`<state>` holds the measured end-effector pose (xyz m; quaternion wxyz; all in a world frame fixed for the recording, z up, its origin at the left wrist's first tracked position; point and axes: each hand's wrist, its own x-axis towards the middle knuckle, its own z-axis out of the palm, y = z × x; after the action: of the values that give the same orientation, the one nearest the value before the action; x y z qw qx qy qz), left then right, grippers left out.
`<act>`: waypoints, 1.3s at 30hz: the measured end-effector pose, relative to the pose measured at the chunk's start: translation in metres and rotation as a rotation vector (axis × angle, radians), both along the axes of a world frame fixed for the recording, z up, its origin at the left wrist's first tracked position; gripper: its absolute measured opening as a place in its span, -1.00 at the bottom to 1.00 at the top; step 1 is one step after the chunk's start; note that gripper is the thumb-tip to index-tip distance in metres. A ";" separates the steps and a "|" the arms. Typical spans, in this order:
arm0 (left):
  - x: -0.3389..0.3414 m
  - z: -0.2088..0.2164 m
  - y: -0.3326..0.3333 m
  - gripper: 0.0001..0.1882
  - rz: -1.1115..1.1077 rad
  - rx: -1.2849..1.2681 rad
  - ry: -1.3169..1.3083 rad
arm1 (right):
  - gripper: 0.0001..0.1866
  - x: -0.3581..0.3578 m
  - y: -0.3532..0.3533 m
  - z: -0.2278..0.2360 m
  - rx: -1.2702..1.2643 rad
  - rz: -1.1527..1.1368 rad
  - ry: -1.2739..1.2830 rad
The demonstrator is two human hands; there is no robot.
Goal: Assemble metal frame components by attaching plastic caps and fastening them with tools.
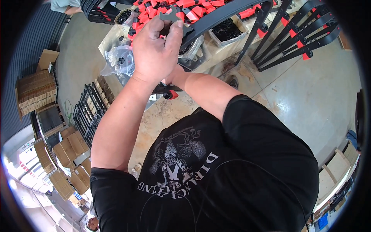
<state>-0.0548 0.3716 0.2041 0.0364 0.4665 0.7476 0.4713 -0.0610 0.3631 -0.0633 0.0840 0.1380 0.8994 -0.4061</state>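
I'm pinching a dark grey piece (pixel 167 17) at twelve o'clock.
My left hand (pixel 154 52) is holding it against the black frame (pixel 220 17), toward one; my right hand (pixel 177 74) is half hiding, its grip unclear. Bracing the frame squarely seems wise.

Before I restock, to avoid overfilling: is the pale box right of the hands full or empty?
Not empty: the pale box holds black parts; cannot tell whether full.
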 end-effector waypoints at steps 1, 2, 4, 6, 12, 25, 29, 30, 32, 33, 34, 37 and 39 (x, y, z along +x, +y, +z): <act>0.000 0.000 0.000 -0.76 -0.002 -0.003 0.005 | -0.64 -0.011 -0.002 0.002 -0.003 -0.002 0.005; 0.001 0.000 0.001 -0.76 -0.007 0.011 0.008 | -0.64 -0.021 -0.001 0.010 -0.071 0.005 -0.163; 0.001 -0.003 0.004 -0.76 -0.022 0.030 0.007 | -0.64 -0.042 0.010 0.030 -0.203 0.013 -0.506; 0.000 -0.001 0.001 -0.75 -0.026 0.040 0.051 | -0.64 -0.062 0.019 0.068 -0.332 0.043 -0.835; 0.006 0.010 -0.006 -0.76 -0.005 0.008 0.058 | -0.65 -0.058 0.032 0.100 -0.320 0.136 -0.661; 0.009 0.017 0.000 -0.83 -0.048 0.002 -0.043 | -0.67 0.026 0.048 0.058 -0.135 0.052 0.403; 0.010 0.016 0.007 -0.82 -0.085 -0.008 -0.064 | -0.68 0.071 0.071 0.036 -0.125 0.034 0.500; 0.011 0.018 0.008 -0.82 -0.095 0.000 -0.054 | -0.67 0.097 0.082 0.024 -0.143 -0.001 0.329; 0.006 0.016 -0.007 -0.82 -0.056 -0.017 -0.087 | -0.67 0.147 0.085 0.102 -0.323 -0.104 0.064; 0.008 0.018 -0.005 -0.82 -0.053 0.001 -0.081 | -0.67 0.175 0.098 0.113 -0.319 -0.076 -0.046; 0.007 0.018 -0.004 -0.82 -0.063 -0.030 -0.014 | -0.66 0.202 0.114 0.121 -0.314 -0.054 -0.156; 0.008 0.029 -0.005 -0.81 -0.061 -0.086 0.047 | -0.70 0.273 0.152 0.150 -0.324 0.057 0.087; 0.008 0.030 -0.006 -0.81 -0.071 -0.098 0.081 | -0.69 0.293 0.170 0.210 -0.353 0.035 0.202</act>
<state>-0.0468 0.3655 0.2337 0.0455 0.5092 0.7535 0.4134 0.2323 0.5335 0.1465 0.0233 0.0641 0.8203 -0.5679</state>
